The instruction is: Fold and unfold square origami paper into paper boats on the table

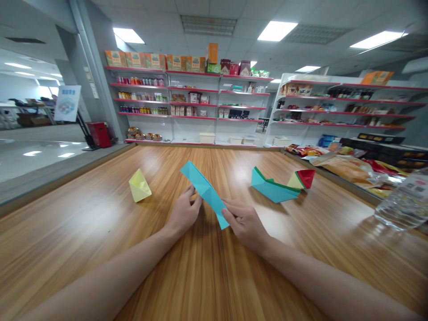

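Note:
A folded strip of light-blue paper (207, 192) is tilted above the table, running from upper left to lower right. My right hand (246, 222) pinches its lower right end, thumb in front and fingers behind. At the strip's middle, my left hand (186, 209) is closed against the lower edge, its fingertips partly hidden behind the paper. On the right lies a blue paper boat (276, 191) with a green inner side. Touching or just behind it is a yellow and red folded paper piece (302, 179). A pale yellow folded paper piece (139, 186) sits to the left.
The wooden table (83, 249) has a raised rim. At right, a clear plastic bottle (404, 200) and several snack packets (347, 169) lie near the edge. Beyond the table, shelves (194, 96) carry boxes, bottles and packets. A red box (99, 134) stands on the floor at left.

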The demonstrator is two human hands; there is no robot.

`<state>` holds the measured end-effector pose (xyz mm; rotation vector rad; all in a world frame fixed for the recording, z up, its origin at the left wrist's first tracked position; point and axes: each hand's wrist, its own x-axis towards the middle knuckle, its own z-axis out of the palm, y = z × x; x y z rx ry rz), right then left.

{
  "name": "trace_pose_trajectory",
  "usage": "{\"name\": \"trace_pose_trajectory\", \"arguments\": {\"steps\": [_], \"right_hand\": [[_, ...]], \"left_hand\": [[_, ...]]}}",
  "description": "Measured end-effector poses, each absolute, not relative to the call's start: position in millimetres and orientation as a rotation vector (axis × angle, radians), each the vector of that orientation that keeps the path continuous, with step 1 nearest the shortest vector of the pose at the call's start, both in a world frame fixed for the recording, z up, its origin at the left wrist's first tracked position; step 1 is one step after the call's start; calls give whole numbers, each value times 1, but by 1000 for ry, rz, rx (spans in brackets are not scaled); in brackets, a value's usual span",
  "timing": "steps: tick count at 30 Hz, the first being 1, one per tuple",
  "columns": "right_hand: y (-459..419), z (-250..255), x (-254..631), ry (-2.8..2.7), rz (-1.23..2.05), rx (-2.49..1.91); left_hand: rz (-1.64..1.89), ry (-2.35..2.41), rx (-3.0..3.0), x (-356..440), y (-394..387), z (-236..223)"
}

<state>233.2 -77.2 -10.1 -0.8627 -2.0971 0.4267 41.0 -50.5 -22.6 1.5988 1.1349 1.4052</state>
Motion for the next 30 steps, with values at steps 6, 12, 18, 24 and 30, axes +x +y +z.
{"name": "trace_pose_trajectory", "arguments": {"steps": [6, 12, 18, 24, 30], "right_hand": [[-81, -10, 230, -2222, 336, -784], [-82, -13, 229, -2140, 319, -853], [-80, -15, 229, -2126, 373, -821], [-81, -13, 230, -2135, 443, -801], [-82, -9, 228, -2156, 551, -721]], "left_hand": [[1279, 963, 1824, 44, -62, -13], [1063, 844, 1762, 49, -70, -10], [1085, 775, 1699, 55, -70, -16], [1101, 766, 1729, 51, -69, -17], [1096, 596, 1622, 52, -70, -17]]}}
